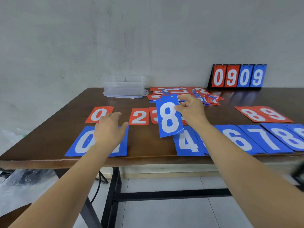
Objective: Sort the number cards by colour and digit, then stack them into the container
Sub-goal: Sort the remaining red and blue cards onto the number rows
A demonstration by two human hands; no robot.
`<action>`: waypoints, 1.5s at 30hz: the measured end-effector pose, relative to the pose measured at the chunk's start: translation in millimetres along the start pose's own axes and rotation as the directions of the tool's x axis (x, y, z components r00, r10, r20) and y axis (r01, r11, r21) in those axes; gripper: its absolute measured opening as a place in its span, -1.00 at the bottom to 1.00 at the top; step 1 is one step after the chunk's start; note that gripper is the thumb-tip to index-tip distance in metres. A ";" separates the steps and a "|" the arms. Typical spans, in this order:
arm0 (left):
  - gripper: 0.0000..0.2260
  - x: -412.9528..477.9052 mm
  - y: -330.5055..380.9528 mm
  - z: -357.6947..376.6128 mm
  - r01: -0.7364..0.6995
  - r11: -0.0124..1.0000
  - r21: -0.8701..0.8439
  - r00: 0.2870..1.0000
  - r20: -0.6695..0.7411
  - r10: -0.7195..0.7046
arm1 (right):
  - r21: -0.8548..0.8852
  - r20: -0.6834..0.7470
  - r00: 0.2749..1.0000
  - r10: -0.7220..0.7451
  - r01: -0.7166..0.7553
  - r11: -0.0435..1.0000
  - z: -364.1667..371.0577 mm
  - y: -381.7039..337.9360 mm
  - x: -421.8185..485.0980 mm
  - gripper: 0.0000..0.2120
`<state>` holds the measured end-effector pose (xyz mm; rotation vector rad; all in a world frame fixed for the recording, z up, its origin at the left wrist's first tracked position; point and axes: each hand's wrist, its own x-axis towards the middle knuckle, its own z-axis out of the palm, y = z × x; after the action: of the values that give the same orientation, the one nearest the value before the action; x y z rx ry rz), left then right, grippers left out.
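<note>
My right hand (191, 111) pinches a blue 8 card (168, 116) by its right edge and holds it upright above the table's middle. My left hand (109, 129) hovers open, fingers spread, over the blue cards at the front left, partly hiding a blue 0 card (83, 143). A red row lies behind: red 0 (98, 113), red 2 (139, 116), then red 8 (250, 115) and red 9 (273, 114) far right. Blue 4 (186, 143), blue 6 (236, 140), blue 7 (267, 138) and another blue 8 (292, 139) line the front edge. The clear plastic container (125, 87) stands at the back.
An unsorted pile of red and blue cards (187, 93) lies behind my right hand. A flip scoreboard (237, 76) reading 0909 stands at the back right against the wall. The dark wooden table (148, 148) has its front edge close to me.
</note>
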<state>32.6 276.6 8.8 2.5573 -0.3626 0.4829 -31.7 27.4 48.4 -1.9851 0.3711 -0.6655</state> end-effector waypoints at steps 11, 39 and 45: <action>-0.56 9.7 134.9 53.6 -0.138 0.990 -0.014 0.987 0.086 0.139 | 0.047 -0.091 0.985 0.147 -0.143 0.989 -146.2 52.7 5.7 -0.63; -0.49 -29.7 332.0 145.9 -0.216 0.972 0.097 0.959 0.207 0.193 | -0.833 -0.067 0.997 0.043 -0.080 0.548 -329.3 205.2 25.6 -0.57; -0.48 -19.5 329.0 141.2 -0.188 0.976 0.112 0.966 0.203 0.163 | -0.786 0.002 0.997 -0.076 0.048 0.616 -307.6 181.7 44.2 -0.72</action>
<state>-59.7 -69.3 28.8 2.7207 -0.6526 0.3316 -175.9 -301.0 18.5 -2.8498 0.7109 -0.6287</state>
